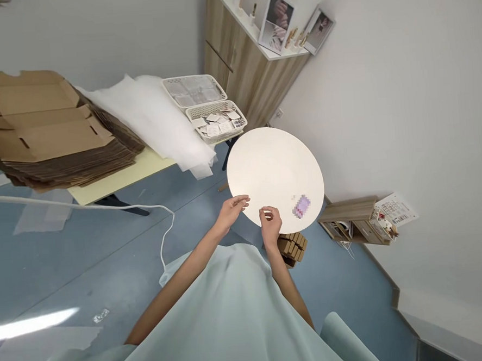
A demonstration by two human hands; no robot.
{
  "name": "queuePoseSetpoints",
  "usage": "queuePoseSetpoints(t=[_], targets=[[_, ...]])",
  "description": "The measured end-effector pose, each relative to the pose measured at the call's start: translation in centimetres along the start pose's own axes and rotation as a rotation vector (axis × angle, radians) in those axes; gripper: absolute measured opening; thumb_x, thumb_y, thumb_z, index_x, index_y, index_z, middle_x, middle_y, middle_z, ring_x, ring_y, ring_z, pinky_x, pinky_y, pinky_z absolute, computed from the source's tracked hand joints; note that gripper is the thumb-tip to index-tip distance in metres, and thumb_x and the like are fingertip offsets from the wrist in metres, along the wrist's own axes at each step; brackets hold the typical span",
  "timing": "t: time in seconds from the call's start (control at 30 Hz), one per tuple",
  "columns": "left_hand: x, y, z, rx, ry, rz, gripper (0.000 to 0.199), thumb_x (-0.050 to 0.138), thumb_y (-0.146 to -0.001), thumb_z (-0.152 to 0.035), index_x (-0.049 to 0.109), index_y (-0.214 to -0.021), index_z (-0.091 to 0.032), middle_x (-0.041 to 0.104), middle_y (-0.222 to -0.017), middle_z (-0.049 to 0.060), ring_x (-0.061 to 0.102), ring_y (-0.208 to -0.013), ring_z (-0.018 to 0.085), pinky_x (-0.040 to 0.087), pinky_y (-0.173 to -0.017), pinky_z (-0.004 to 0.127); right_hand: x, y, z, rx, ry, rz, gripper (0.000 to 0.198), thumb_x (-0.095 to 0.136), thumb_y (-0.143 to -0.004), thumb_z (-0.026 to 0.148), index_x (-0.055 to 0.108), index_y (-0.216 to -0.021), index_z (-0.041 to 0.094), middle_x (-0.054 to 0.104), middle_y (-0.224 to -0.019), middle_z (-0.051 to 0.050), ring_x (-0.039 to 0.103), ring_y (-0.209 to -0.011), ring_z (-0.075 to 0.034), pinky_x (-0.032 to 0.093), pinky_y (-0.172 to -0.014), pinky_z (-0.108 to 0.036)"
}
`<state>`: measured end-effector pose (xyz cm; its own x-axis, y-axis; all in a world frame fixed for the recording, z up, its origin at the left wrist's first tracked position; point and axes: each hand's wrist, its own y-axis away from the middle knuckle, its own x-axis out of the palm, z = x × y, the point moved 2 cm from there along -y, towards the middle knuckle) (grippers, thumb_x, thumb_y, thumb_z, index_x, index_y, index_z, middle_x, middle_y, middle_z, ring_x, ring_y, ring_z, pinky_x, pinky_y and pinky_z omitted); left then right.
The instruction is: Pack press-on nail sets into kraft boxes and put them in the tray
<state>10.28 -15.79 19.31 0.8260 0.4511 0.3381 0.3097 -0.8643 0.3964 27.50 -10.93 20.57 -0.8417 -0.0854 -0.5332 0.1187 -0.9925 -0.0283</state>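
A round white table point(273, 167) stands in front of me. My left hand point(229, 213) is over its near left edge, fingers stretched out toward the right and the thumb a little apart; nothing shows in it. To the right, my right hand point(271, 222) is at the near edge with its fingers curled in toward the thumb. Anything between those fingertips is too small to make out. A purple and pink item, blurred into blocks point(302, 205), lies on the table to the right of my right hand, apart from it.
Small brown boxes point(293, 247) sit below the table's near edge. Flattened cardboard boxes point(54, 132), white foam sheets point(151, 115) and a white basket of cards point(217, 122) lie on a yellowish table point(122, 177). A white cable point(167, 228) hangs at left; a small wooden shelf point(353, 212) stands right.
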Motion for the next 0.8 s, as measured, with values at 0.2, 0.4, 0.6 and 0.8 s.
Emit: queuePoseSetpoints(t=[0.2,0.4,0.6,0.8], targets=[[-5.5,-3.8,-2.1,0.036,-0.004,-0.12,0.052,0.082,-0.085,-0.06,0.082,-0.121,-0.023,0.08,-0.139,0.014,0.075,-0.127,0.034,0.058,-0.115,0.049,6.3,-5.3,2.8,-0.042,-0.045,0.115,0.02,0.062,-0.098,0.039,0.072,-0.101,0.022,0.077,-0.113,-0.01,0.072,-0.092,-0.021,0.06,-0.082,-0.035],[-10.7,-9.5,-6.7,0.042,-0.056,-0.283,0.056,0.083,-0.082,-0.063,0.082,-0.12,-0.023,0.081,-0.136,0.014,0.075,-0.126,0.033,0.059,-0.113,0.049,12.7,-11.7,5.6,-0.011,-0.118,0.187,0.015,0.063,-0.096,0.035,0.072,-0.099,0.023,0.077,-0.113,-0.008,0.073,-0.093,-0.02,0.06,-0.083,-0.034],[-13.2,-14.9,-11.2,0.009,-0.093,-0.355,0.058,0.085,-0.078,-0.062,0.081,-0.12,-0.021,0.081,-0.136,0.014,0.076,-0.124,0.033,0.058,-0.114,0.047,17.8,-18.4,8.1,-0.035,-0.135,0.273,0.015,0.062,-0.097,0.033,0.071,-0.1,0.022,0.076,-0.114,-0.008,0.072,-0.092,-0.019,0.06,-0.081,-0.033],[-14.4,-18.0,-12.2,-0.042,-0.104,-0.385,0.059,0.083,-0.08,-0.066,0.081,-0.12,-0.023,0.08,-0.136,0.014,0.076,-0.125,0.034,0.058,-0.112,0.048,22.5,-24.0,9.7,-0.073,-0.108,0.352,0.014,0.06,-0.1,0.031,0.071,-0.103,0.023,0.076,-0.117,-0.008,0.073,-0.092,-0.019,0.061,-0.082,-0.033]])
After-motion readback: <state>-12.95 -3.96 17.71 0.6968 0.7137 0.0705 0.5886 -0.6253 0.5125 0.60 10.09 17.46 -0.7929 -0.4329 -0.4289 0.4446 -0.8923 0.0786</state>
